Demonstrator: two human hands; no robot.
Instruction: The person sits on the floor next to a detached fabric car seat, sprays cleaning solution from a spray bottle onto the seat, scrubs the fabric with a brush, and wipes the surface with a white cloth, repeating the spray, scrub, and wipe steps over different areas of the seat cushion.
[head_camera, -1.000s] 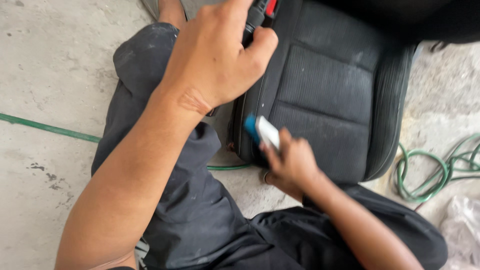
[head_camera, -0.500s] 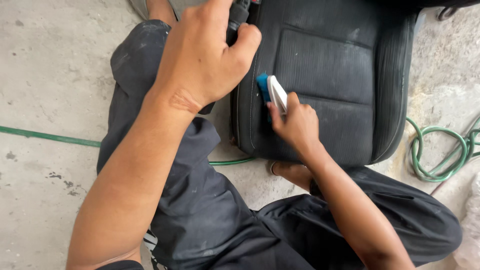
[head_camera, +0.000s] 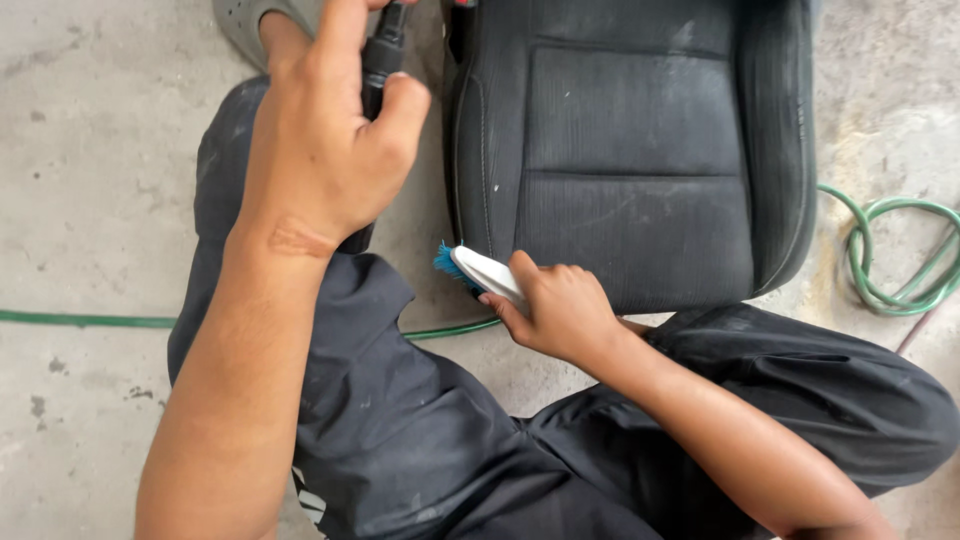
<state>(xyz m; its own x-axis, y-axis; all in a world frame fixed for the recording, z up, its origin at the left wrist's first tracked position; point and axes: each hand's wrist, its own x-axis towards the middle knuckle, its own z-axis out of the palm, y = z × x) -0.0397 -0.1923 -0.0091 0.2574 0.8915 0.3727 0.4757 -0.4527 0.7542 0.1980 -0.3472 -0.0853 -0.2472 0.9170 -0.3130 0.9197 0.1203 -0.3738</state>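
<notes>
Black nozzle (head_camera: 378, 70) clenched in raised left hand (head_camera: 325, 140), right hand (head_camera: 560, 310) gripping brush (head_camera: 480, 270) (blue bristles) at seat cushion (head_camera: 630, 150) edge

arms: bare, no sleeves | trousers (head_camera: 420, 440): dark, dusty | shoe (head_camera: 250, 20): grey

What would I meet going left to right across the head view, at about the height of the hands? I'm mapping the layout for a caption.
Green hose on the concrete → left hand gripping a black handle → white brush with blue bristles → right hand → black seat cushion → coiled green hose.
</notes>
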